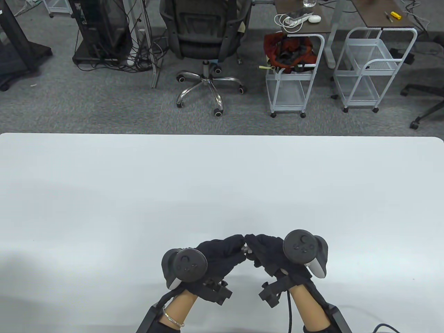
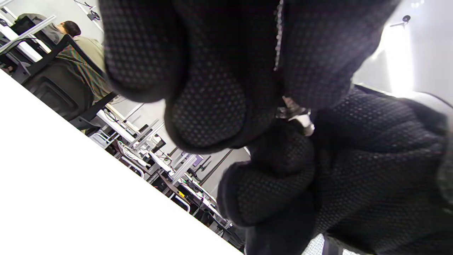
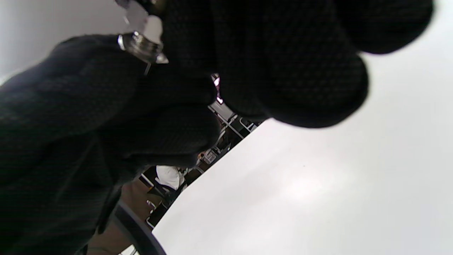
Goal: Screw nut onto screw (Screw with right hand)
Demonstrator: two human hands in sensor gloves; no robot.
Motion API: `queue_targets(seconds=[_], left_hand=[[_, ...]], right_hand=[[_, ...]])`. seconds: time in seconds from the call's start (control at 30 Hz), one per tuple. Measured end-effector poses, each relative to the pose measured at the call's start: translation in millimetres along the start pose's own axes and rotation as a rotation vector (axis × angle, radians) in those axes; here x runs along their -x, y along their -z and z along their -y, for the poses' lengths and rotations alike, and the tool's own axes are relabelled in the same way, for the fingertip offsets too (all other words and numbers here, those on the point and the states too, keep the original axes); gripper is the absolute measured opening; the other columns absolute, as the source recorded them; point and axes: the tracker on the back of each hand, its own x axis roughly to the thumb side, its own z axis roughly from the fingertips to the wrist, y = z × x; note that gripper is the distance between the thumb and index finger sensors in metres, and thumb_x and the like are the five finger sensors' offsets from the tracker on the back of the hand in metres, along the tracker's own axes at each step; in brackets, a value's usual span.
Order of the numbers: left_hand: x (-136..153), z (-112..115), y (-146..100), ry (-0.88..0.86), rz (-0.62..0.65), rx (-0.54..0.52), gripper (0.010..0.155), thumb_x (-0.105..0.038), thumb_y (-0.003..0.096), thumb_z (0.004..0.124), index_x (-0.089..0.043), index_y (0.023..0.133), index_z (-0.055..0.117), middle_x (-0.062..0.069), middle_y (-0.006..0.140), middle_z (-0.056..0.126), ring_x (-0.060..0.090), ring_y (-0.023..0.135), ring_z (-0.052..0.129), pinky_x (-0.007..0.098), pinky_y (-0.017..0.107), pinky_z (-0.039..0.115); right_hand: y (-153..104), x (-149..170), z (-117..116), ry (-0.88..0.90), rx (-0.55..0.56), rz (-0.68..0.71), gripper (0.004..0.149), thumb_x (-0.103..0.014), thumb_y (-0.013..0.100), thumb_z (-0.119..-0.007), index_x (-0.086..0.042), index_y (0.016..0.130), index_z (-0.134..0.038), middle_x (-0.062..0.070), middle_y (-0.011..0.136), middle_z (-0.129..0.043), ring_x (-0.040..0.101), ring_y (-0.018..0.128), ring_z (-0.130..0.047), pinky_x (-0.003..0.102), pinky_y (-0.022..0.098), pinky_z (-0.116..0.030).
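Hands meet fingertip to fingertip above the near edge of the white table (image 1: 222, 180); left hand (image 1: 216, 256) and right hand (image 1: 269, 251) both curl tightly around small metal parts held between them; threaded screw (image 3: 143, 46) shows at the gloved fingers (image 3: 290, 71); nut (image 2: 300, 118) sits partly hidden between both hands; which hand grips which part cannot be told.

A white table (image 1: 222, 180) is seen before grey carpet (image 1: 104, 107). Beyond the table, a black office chair (image 1: 204, 38) is flanked by a black equipment stand (image 1: 102, 33) and two white wire trolleys (image 1: 295, 79), one loaded with a red bag (image 1: 288, 52).
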Motion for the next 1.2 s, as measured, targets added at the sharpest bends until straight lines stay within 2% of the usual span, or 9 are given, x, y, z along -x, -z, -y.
queue_targets(seconds=[0.13, 0.3, 0.47, 0.63, 0.8, 0.83, 0.97, 1.13, 1.2], left_hand=[[0.0, -1.8, -0.6, 0.013, -0.017, -0.022, 0.045, -0.042, 0.0381, 0.089, -0.016, 0.075, 0.094, -0.005, 0.056, 0.114, 0.009, 0.04, 0.114, 0.027, 0.035, 0.095], [-2.0, 0.3, -0.6, -0.011, -0.001, -0.004, 0.046, -0.042, 0.0373, 0.089, -0.016, 0.075, 0.095, -0.005, 0.056, 0.114, 0.009, 0.04, 0.114, 0.027, 0.036, 0.095], [-1.6, -1.5, -0.7, 0.032, -0.003, -0.021, 0.046, -0.042, 0.0378, 0.089, -0.017, 0.075, 0.094, -0.004, 0.057, 0.114, 0.009, 0.041, 0.114, 0.027, 0.036, 0.095], [-0.8, 0.2, -0.3, -0.042, -0.011, -0.012, 0.046, -0.043, 0.0376, 0.089, -0.017, 0.076, 0.094, -0.004, 0.058, 0.114, 0.009, 0.042, 0.114, 0.027, 0.037, 0.095], [-0.1, -1.4, -0.6, 0.022, -0.015, -0.03, 0.045, -0.042, 0.0381, 0.089, -0.017, 0.076, 0.094, -0.004, 0.058, 0.114, 0.009, 0.041, 0.114, 0.027, 0.036, 0.095], [-0.4, -1.7, -0.8, 0.019, -0.013, -0.029, 0.045, -0.042, 0.0381, 0.089, -0.017, 0.076, 0.094, -0.004, 0.058, 0.114, 0.009, 0.041, 0.114, 0.027, 0.036, 0.095], [-3.7, 0.1, -1.2, -0.018, 0.006, -0.021, 0.046, -0.042, 0.0378, 0.089, -0.017, 0.076, 0.094, -0.004, 0.058, 0.114, 0.009, 0.042, 0.114, 0.028, 0.037, 0.095], [-3.4, -2.2, -2.1, 0.023, -0.006, -0.046, 0.045, -0.042, 0.0385, 0.089, -0.018, 0.076, 0.094, -0.004, 0.059, 0.113, 0.009, 0.042, 0.114, 0.027, 0.037, 0.095], [-3.3, -2.3, -2.6, 0.013, 0.0, -0.041, 0.045, -0.042, 0.0381, 0.089, -0.017, 0.076, 0.094, -0.004, 0.058, 0.114, 0.01, 0.042, 0.114, 0.028, 0.037, 0.095]], right_hand=[[1.2, 0.1, 0.3, 0.081, -0.191, -0.003, 0.049, -0.039, 0.06, -0.069, 0.005, 0.081, -0.075, 0.031, 0.075, -0.088, 0.037, 0.052, -0.098, 0.055, 0.043, -0.074], [-0.3, 0.5, -1.4, 0.003, 0.029, 0.008, 0.048, -0.039, 0.061, -0.057, -0.003, 0.057, -0.089, 0.019, 0.049, -0.102, 0.027, 0.026, -0.104, 0.049, 0.03, -0.08], [0.2, -0.6, -0.7, 0.039, -0.17, 0.007, 0.052, -0.041, 0.06, -0.067, 0.006, 0.081, -0.075, 0.032, 0.075, -0.087, 0.039, 0.053, -0.098, 0.056, 0.044, -0.073], [-1.7, 0.1, -0.5, 0.028, 0.049, 0.013, 0.048, -0.039, 0.061, -0.059, -0.002, 0.058, -0.089, 0.02, 0.051, -0.101, 0.028, 0.028, -0.104, 0.049, 0.03, -0.08], [1.1, -0.8, 0.0, 0.061, -0.186, 0.024, 0.05, -0.037, 0.061, -0.065, 0.006, 0.082, -0.074, 0.033, 0.077, -0.086, 0.04, 0.056, -0.097, 0.057, 0.045, -0.073], [0.7, -1.1, -0.1, 0.057, -0.197, 0.013, 0.049, -0.038, 0.062, -0.063, 0.005, 0.083, -0.073, 0.032, 0.078, -0.085, 0.04, 0.057, -0.096, 0.057, 0.046, -0.072], [-0.8, -2.0, 0.9, 0.002, 0.052, 0.036, 0.048, -0.038, 0.061, -0.058, -0.002, 0.059, -0.089, 0.021, 0.052, -0.101, 0.029, 0.029, -0.105, 0.05, 0.031, -0.08], [0.1, -1.6, 1.9, 0.11, -0.189, 0.033, 0.051, -0.037, 0.06, -0.068, 0.007, 0.082, -0.075, 0.034, 0.078, -0.086, 0.042, 0.056, -0.097, 0.058, 0.045, -0.072], [-0.1, -1.9, 1.2, 0.06, -0.156, 0.038, 0.048, -0.038, 0.061, -0.066, 0.005, 0.08, -0.075, 0.03, 0.075, -0.087, 0.038, 0.053, -0.098, 0.056, 0.044, -0.073]])
